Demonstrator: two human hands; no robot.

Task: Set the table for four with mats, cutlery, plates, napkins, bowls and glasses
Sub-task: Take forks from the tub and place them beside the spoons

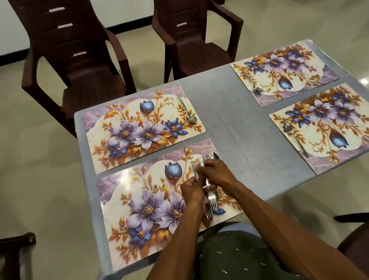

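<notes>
While both hands grip it, the cutlery bundle runs near-to-far (tines both ways).

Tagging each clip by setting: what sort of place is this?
Probably a home dining area: a grey-clothed table laid with floral placemats, brown plastic armchairs around it, on a beige tiled floor.
</notes>
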